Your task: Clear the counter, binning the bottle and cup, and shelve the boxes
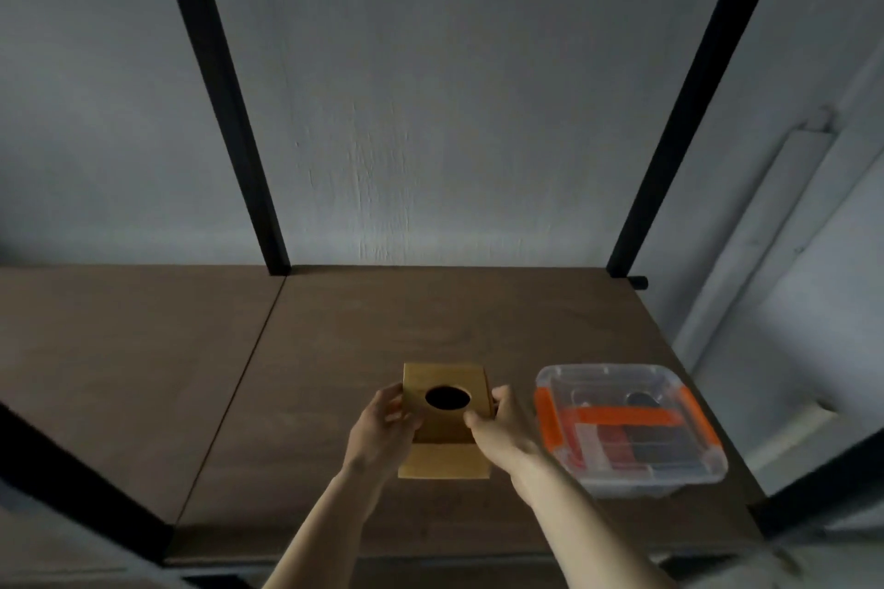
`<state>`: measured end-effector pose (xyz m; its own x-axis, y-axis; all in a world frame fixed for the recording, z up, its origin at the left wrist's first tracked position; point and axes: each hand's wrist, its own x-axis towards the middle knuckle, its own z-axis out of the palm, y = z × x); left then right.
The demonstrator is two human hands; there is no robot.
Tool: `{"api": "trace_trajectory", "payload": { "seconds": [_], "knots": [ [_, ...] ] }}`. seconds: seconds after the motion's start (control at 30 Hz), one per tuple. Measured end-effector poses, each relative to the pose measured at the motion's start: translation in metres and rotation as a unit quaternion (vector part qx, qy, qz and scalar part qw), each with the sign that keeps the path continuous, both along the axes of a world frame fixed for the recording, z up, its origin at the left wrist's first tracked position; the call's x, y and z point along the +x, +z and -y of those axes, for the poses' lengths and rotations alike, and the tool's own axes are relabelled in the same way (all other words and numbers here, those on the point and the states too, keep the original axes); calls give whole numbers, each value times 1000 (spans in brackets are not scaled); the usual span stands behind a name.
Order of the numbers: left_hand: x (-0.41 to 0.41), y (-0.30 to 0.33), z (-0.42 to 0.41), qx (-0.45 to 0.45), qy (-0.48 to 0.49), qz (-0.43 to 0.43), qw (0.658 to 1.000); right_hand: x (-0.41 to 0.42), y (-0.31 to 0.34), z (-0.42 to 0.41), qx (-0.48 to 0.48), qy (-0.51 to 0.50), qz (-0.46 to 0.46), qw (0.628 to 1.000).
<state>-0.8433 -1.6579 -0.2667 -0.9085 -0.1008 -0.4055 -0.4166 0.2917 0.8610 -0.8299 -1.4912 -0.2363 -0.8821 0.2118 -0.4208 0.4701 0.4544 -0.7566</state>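
Two bare forearms are reaching up from the bottom of the view toward a brown wooden shelf board (335, 349). The left hand (382, 421) is gripping the left side of a tan wooden box (447, 416), fingers curled around its edge, and the right hand (497, 426) is clasping the right side, thumb lying on the top face. The box is showing a dark oval hole in its top and is sitting near the front edge of the board, right of the board's middle; whether its base is resting fully on the wood cannot be told. Just beside it, toward the front right corner, a clear plastic container (631, 430) with orange latches is standing apart from the right hand, holding dark and reddish contents that are too blurred to name. Black metal uprights (225, 110) are rising at the back edge against a pale wall (454, 86).
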Motion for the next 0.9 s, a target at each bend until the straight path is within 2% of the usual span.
{"api": "trace_trajectory", "payload": {
  "seconds": [0.2,0.4,0.6,0.7,0.9],
  "knots": [
    [-2,-25,-4,-12,-12,23,1000,-3,-29,5,6,19,35,999],
    [-7,-53,-2,-1,0,69,998,-5,-45,7,-7,27,26,999],
    [-6,-63,0,-26,-29,52,998,-4,-56,4,-7,33,21,999],
    [-4,-64,3,-72,-58,34,995,-3,-57,4,34,48,6,998],
    [7,-43,9,-219,-141,-48,964,7,-45,12,211,109,-72,969]
  ]
}}
